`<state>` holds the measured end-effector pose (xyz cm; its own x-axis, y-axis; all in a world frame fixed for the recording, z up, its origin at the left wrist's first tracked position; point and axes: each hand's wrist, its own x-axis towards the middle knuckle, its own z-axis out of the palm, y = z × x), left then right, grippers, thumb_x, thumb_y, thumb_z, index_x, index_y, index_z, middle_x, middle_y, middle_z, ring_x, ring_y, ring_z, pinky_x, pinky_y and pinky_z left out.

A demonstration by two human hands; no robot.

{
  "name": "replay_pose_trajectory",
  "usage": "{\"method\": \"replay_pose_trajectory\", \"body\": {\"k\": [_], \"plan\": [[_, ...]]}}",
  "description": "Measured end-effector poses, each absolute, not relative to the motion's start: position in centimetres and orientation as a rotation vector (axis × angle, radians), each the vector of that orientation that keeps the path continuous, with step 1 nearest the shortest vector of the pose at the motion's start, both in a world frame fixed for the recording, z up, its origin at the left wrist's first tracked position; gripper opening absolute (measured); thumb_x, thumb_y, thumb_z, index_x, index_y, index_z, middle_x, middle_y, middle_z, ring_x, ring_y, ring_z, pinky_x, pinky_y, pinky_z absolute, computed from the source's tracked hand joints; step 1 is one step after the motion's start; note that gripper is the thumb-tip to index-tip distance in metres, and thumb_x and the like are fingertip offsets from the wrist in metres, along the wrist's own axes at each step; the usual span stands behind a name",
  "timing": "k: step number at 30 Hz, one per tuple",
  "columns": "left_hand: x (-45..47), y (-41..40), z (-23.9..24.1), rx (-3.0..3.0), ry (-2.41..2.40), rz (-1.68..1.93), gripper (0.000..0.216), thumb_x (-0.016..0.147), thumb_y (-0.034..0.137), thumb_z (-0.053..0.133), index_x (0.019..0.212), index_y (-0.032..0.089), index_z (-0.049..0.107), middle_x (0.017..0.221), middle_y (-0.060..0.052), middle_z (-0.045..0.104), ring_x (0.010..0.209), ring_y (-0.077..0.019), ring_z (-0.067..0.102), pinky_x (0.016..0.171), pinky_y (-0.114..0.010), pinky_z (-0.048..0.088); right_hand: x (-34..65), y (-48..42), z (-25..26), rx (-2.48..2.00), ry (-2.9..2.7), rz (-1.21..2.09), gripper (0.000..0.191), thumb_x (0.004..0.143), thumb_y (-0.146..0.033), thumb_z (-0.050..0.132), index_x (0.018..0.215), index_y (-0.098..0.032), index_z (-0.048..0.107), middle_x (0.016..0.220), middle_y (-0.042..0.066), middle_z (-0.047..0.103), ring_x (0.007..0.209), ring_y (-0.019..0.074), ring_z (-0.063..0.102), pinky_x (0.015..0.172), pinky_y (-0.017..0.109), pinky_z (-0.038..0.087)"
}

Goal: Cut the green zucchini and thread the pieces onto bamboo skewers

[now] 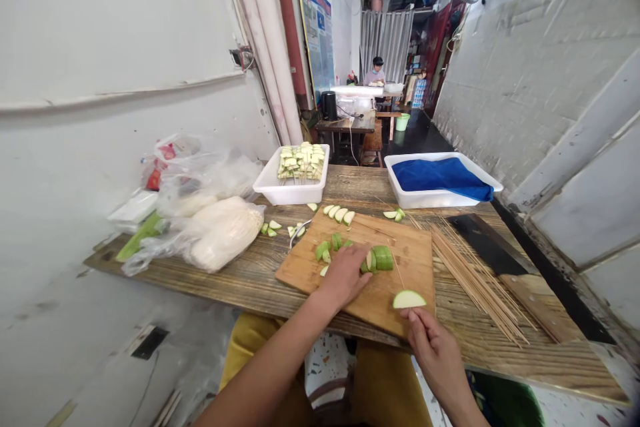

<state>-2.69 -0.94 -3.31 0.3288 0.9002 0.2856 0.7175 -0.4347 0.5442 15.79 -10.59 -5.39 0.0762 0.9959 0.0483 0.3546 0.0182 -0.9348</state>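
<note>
My left hand (345,275) reaches onto the wooden cutting board (410,250). Its fingers are curled on a cluster of green zucchini pieces (381,257). My right hand (434,345) is at the board's near edge. It is pinched on a thin bamboo skewer that carries a half-round zucchini slice (409,299) just above the fingertips. More cut slices (340,213) lie along the board's far edge, and a few lie on the table (273,227) to the left.
Behind the board stand a white tray of skewered zucchini (293,192) and a white tray with a blue cloth (440,177). Loose skewers (475,277) and a cleaver (487,248) lie to the right. Bagged enoki mushrooms (220,233) sit to the left. A person (375,72) sits far back.
</note>
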Motion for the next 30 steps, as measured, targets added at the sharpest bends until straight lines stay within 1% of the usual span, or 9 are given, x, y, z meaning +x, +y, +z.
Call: {"method": "replay_pose_trajectory", "body": {"k": [3,6,11,17,20,23,25,27,30], "plan": [[-3.4,-0.8,-3.0,1.962,1.424,0.994,0.059,0.065,0.023,0.069,0.12,0.02,0.052,0.115,-0.01,0.058,0.106,-0.0249,0.051,0.094,-0.04,0.038,15.8,-10.8,-5.4,-1.461,-1.396,0.972,0.039,0.083,-0.048,0.043,0.086,-0.014,0.06,0.053,-0.003,0.045,0.047,0.0131,0.043,0.045,0.022,0.036],[-4.1,-0.6,-2.9,1.501,1.29,1.11,0.052,0.059,0.025,0.074,0.109,0.016,0.059,0.109,-0.011,0.062,0.097,-0.0224,0.058,0.09,-0.037,0.043,15.7,-11.1,-5.5,-1.427,-1.392,1.039,0.038,0.084,-0.047,0.043,0.088,-0.014,0.06,0.052,-0.004,0.041,0.046,0.0121,0.04,0.044,0.021,0.033],[-4.4,-0.3,-2.8,1.035,1.104,1.236,0.048,0.051,0.014,0.078,0.096,0.013,0.062,0.1,-0.009,0.066,0.095,-0.0198,0.06,0.094,-0.036,0.042,15.0,-11.4,-5.7,-1.333,-1.436,1.126,0.033,0.086,-0.043,0.043,0.088,-0.014,0.06,0.053,-0.005,0.037,0.046,0.0107,0.036,0.044,0.021,0.029],[-4.8,-0.7,-1.6,0.557,0.757,1.217,0.024,0.075,0.018,0.063,0.097,0.009,0.061,0.101,-0.012,0.066,0.101,-0.0208,0.059,0.096,-0.036,0.043,14.2,-11.7,-5.6,-1.277,-1.511,1.168,0.032,0.088,-0.04,0.04,0.088,-0.015,0.059,0.055,-0.004,0.038,0.048,0.0106,0.036,0.045,0.021,0.028],[-4.9,-0.9,-1.0,0.401,0.682,1.179,0.022,0.082,0.017,0.053,0.098,0.004,0.059,0.105,-0.017,0.063,0.108,-0.0237,0.056,0.095,-0.034,0.044,13.8,-11.7,-5.5,-1.276,-1.528,1.153,0.032,0.088,-0.04,0.04,0.087,-0.015,0.059,0.055,-0.004,0.038,0.048,0.0107,0.037,0.045,0.02,0.029],[-4.7,-1.0,-0.6,0.311,0.667,1.187,0.025,0.083,0.023,0.052,0.096,0.002,0.059,0.11,-0.02,0.06,0.109,-0.0261,0.054,0.094,-0.033,0.046,13.6,-11.5,-5.3,-1.277,-1.574,1.114,0.032,0.088,-0.039,0.04,0.085,-0.015,0.059,0.056,-0.003,0.042,0.049,0.0112,0.039,0.046,0.02,0.031],[-4.5,-1.1,-0.4,0.336,0.703,1.231,0.023,0.081,0.022,0.054,0.096,0.004,0.059,0.11,-0.017,0.06,0.108,-0.0246,0.055,0.094,-0.031,0.046,13.4,-11.5,-5.0,-1.277,-1.607,1.099,0.031,0.088,-0.039,0.04,0.084,-0.015,0.06,0.056,-0.003,0.042,0.049,0.0112,0.04,0.046,0.021,0.032],[-4.3,-1.3,-0.3,0.413,0.779,1.293,0.023,0.077,0.012,0.058,0.1,0.007,0.059,0.108,-0.014,0.062,0.104,-0.0204,0.058,0.094,-0.028,0.045,13.2,-11.6,-4.9,-1.276,-1.627,1.097,0.031,0.089,-0.038,0.039,0.084,-0.015,0.06,0.055,-0.003,0.044,0.049,0.0114,0.041,0.047,0.02,0.033],[-4.3,-1.6,-0.6,0.549,0.91,1.378,0.038,0.071,0.002,0.061,0.106,0.013,0.056,0.103,-0.008,0.064,0.095,-0.015,0.062,0.094,-0.027,0.043,13.0,-12.0,-4.8,-1.258,-1.643,1.106,0.032,0.089,-0.037,0.039,0.082,-0.015,0.061,0.059,0.0,0.051,0.053,0.0122,0.047,0.048,0.02,0.035]]}}
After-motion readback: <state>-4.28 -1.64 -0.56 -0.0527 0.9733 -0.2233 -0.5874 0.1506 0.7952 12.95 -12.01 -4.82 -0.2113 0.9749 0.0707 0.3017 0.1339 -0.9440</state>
